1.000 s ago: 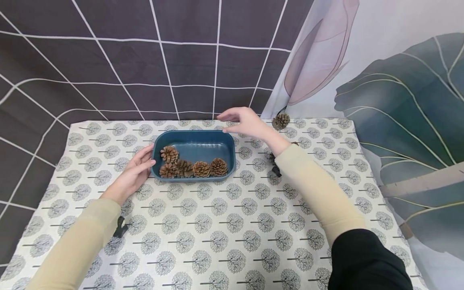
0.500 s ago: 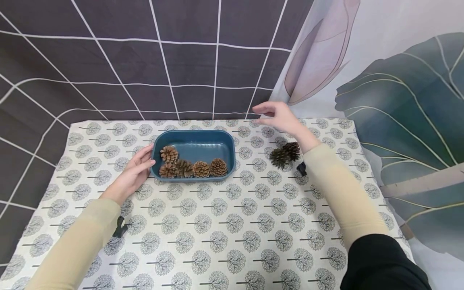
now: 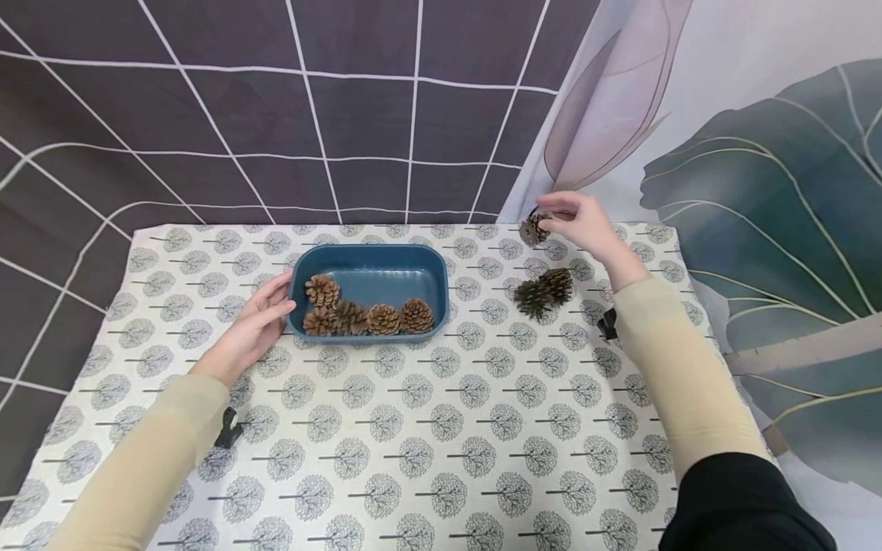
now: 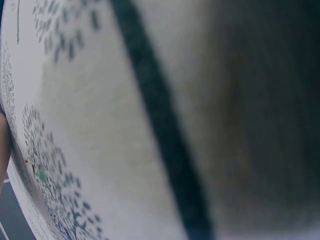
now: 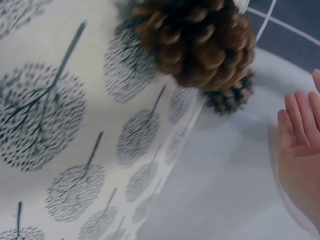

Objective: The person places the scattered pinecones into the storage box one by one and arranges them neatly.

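Observation:
In the head view, my left hand [image 3: 251, 325] touches the left end of a dark blue rectangular tray [image 3: 441, 287], its fingers relaxed along the outer side. Several brown pine cones [image 3: 383, 320] lie inside the tray, in an L along its left and near sides. My right hand [image 3: 586, 226] is at the table's back right edge, beside a lone pine cone [image 3: 533, 229]; its fingers overlap that cone in the head view. The right wrist view shows those fingers extended, apart from the cone [image 5: 232, 95]. The left wrist view has mostly blurred cloth.
Two darker pine cones [image 3: 544, 293] lie together to the right of the tray, near my right forearm. Tree-patterned cloth [image 3: 413, 459] covers the table. A dark gridded curtain [image 3: 358, 115] hangs behind it, and a leaf-printed one [image 3: 772, 191] is at the right.
My right hand has moved right, from the tray's right end to the lone cone at the back edge. The left hand and tray have stayed put.

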`<state>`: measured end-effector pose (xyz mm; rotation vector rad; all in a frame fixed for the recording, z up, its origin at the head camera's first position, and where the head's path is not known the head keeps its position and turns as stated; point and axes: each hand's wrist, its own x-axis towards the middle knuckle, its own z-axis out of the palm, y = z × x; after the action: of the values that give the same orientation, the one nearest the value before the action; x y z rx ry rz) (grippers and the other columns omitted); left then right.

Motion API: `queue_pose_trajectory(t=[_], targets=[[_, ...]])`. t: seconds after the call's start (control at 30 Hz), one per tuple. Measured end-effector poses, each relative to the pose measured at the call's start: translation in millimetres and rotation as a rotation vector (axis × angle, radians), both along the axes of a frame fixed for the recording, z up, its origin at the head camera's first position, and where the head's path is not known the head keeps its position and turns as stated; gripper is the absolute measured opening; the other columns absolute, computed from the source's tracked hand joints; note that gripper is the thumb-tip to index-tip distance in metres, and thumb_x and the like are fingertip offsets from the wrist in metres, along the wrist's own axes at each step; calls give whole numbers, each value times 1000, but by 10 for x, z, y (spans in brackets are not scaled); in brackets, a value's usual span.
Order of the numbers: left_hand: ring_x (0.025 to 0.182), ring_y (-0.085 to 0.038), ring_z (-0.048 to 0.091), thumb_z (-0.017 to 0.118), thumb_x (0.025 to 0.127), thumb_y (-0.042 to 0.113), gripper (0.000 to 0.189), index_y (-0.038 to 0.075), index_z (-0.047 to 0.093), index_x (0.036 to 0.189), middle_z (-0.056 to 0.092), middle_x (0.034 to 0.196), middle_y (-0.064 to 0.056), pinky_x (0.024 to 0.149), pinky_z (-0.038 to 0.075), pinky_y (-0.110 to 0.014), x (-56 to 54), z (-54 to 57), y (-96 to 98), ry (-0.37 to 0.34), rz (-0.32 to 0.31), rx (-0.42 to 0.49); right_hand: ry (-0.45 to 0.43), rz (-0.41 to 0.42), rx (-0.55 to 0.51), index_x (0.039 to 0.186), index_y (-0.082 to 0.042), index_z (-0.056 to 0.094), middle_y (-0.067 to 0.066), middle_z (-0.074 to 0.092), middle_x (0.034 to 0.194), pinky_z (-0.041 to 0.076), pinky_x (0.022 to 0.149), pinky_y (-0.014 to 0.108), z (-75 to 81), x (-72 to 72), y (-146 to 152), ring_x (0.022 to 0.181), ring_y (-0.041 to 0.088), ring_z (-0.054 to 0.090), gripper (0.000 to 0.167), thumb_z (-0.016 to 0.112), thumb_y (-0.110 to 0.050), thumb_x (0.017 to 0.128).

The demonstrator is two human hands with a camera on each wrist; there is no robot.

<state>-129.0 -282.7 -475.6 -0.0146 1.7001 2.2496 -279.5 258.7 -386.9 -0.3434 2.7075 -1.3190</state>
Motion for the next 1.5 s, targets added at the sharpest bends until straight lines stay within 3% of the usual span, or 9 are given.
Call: queue_pose_trajectory(t=[0.17,0.4,0.6,0.7,0.83,0.93,1.1,1.33,1.5], targets=[[134,5,52,54,108,1,59,21,38,161,54,147,22,137,17,-33,3,-8,-4,28,-1,27,-26,-40,15,146,2,58,25,59,151,46,123,48,-53,-7,120,139,42,57,50,71,-4,99],[134,4,52,54,108,0,55,24,44,157,56,145,22,135,23,-30,6,-17,2,34,2,40,-47,-57,4,148,3,56,26,56,153,40,128,49,-141,-22,219,141,42,54,51,70,-5,100],[133,3,52,54,107,-1,55,24,47,156,59,144,23,138,15,-34,7,-24,4,31,10,47,-106,-91,-3,152,0,52,23,52,159,41,127,50,-217,-25,284,146,41,50,55,70,-9,101],[134,4,52,54,107,-1,56,23,44,157,58,144,22,138,12,-35,7,-21,9,31,8,47,-135,-103,-8,154,-2,50,22,50,161,46,124,39,-262,-31,314,147,39,50,57,70,-12,102],[133,4,53,53,107,-2,56,23,45,157,58,144,22,137,18,-33,7,-22,7,33,9,36,-166,-122,-42,155,-3,49,22,51,159,52,103,11,-326,-42,332,141,32,55,58,71,-13,102],[133,4,53,53,107,-1,54,25,48,155,58,144,23,135,23,-30,9,-19,0,33,9,28,-192,-131,-70,157,-3,46,23,50,160,52,97,5,-367,-57,335,138,25,57,60,70,-14,103],[134,3,52,54,107,0,54,25,47,155,57,144,22,137,19,-32,7,-7,0,31,5,32,-225,-138,-88,160,-5,43,22,46,163,52,103,8,-401,-72,325,145,29,53,63,70,-17,103],[134,6,51,53,108,1,57,24,43,159,56,143,25,136,22,-30,-15,-16,-2,23,-1,6,-294,-168,-107,163,-9,37,16,40,169,63,86,19,-419,-101,278,150,35,47,69,70,-21,104],[134,7,51,53,108,0,58,23,42,160,55,144,26,136,22,-30,-20,-32,-7,27,-3,7,-285,-173,-99,164,-7,36,16,39,170,51,117,31,-450,-131,254,154,35,44,69,69,-19,104]])
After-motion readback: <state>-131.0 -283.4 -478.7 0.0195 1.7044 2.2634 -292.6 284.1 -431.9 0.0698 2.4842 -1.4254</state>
